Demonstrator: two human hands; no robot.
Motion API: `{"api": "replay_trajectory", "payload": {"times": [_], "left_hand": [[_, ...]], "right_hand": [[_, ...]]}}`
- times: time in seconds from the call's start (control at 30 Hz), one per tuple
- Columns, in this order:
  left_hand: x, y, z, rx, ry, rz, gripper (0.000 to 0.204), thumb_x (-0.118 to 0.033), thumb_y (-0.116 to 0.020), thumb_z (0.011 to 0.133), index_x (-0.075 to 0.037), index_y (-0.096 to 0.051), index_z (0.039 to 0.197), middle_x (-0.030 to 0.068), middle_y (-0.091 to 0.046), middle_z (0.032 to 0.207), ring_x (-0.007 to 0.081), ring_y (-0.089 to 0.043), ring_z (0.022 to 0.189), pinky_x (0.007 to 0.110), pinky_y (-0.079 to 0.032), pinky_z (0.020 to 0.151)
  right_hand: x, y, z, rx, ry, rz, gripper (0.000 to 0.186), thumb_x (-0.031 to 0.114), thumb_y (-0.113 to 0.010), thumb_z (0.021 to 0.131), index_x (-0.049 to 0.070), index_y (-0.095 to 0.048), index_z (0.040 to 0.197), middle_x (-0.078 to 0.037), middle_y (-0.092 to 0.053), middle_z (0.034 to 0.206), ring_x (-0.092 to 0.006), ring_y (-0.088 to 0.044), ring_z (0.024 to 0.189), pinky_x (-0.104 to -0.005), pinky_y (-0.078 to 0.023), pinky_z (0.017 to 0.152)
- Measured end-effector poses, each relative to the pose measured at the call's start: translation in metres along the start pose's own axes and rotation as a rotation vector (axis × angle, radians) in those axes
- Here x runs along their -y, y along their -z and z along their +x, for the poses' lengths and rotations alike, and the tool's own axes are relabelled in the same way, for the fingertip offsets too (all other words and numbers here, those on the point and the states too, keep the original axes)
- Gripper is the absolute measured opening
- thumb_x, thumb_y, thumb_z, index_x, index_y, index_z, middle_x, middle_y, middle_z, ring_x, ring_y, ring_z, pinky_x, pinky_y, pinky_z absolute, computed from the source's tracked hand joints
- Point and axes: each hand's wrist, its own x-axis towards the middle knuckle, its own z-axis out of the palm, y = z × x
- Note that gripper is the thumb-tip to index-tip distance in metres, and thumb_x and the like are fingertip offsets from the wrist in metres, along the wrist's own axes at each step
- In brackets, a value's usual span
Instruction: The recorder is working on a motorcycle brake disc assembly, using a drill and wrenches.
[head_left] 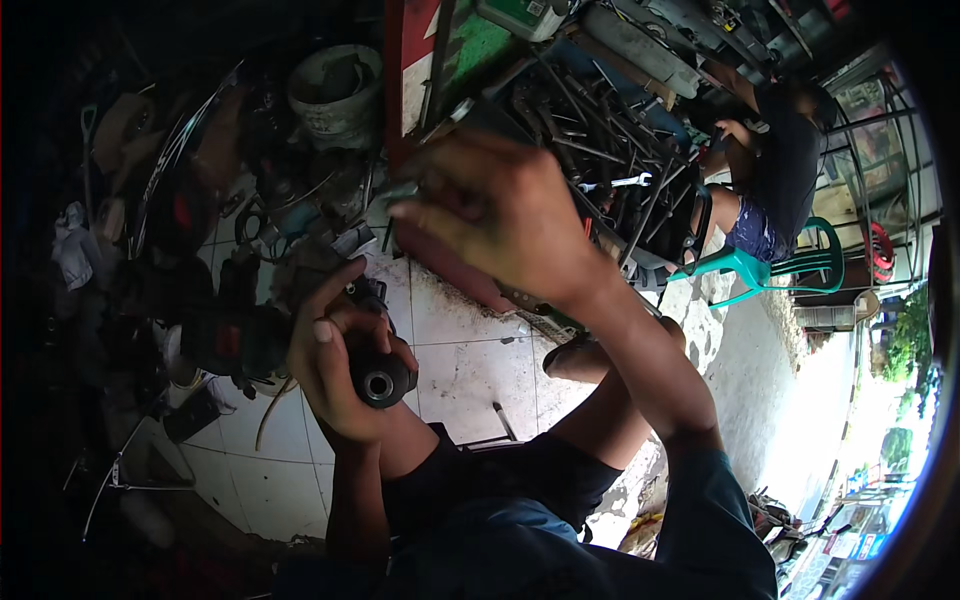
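The left hand (345,385) clamped its fingers on a black metal-bored cylinder (398,384); the right hand (505,215) blurred, fingers curled, hold impossible to tell

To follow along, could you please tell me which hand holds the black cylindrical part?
The left hand: it curls around the black cylindrical part, while the right hand, higher in the picture, grips a blurred silvery object.
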Motion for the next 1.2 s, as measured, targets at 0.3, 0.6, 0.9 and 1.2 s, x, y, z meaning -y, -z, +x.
{"api": "replay_trajectory", "payload": {"times": [0.3,0.6,0.9,1.2], "left_hand": [[0.002,0.009,0.019,-0.096,0.032,0.111,0.049,-0.035,-0.035,0.103,0.009,-0.058,0.098,0.0094,-0.05,0.064,0.0205,-0.055,0.043,0.029,-0.043,0.044],[-0.002,0.015,0.023,-0.169,0.083,-0.055,0.044,-0.03,-0.044,0.1,0.008,-0.061,0.089,0.0097,-0.056,0.074,0.0129,-0.05,0.058,0.029,-0.051,0.046],[0.0,0.014,0.028,-0.1,0.075,0.007,0.041,-0.026,-0.042,0.101,0.008,-0.06,0.086,0.0103,-0.056,0.076,0.0121,-0.052,0.063,0.029,-0.052,0.046],[0.002,0.004,0.026,-0.102,0.041,0.095,0.042,-0.029,-0.041,0.102,0.006,-0.061,0.088,0.0079,-0.054,0.075,0.0125,-0.052,0.065,0.028,-0.048,0.052]], "right_hand": [[-0.152,-0.054,0.009,0.576,0.05,-0.921,0.023,0.027,-0.071,0.076,0.018,-0.075,0.097,-0.005,-0.061,0.115,-0.022,-0.052,0.117,-0.0382,-0.046,0.092],[-0.172,-0.065,0.002,0.554,0.088,-0.976,0.027,0.021,-0.067,0.075,0.02,-0.076,0.1,-0.009,-0.049,0.137,-0.0279,-0.038,0.132,-0.0441,-0.035,0.104],[-0.144,-0.002,0.008,0.784,-0.172,-0.226,0.026,0.018,-0.072,0.078,0.011,-0.069,0.103,-0.012,-0.065,0.114,-0.0318,-0.063,0.105,-0.0405,-0.052,0.089],[-0.127,0.008,-0.029,0.76,-0.096,-0.314,0.034,0.014,-0.072,0.079,0.012,-0.065,0.112,-0.009,-0.07,0.102,-0.0325,-0.069,0.088,-0.0411,-0.056,0.079]]}}
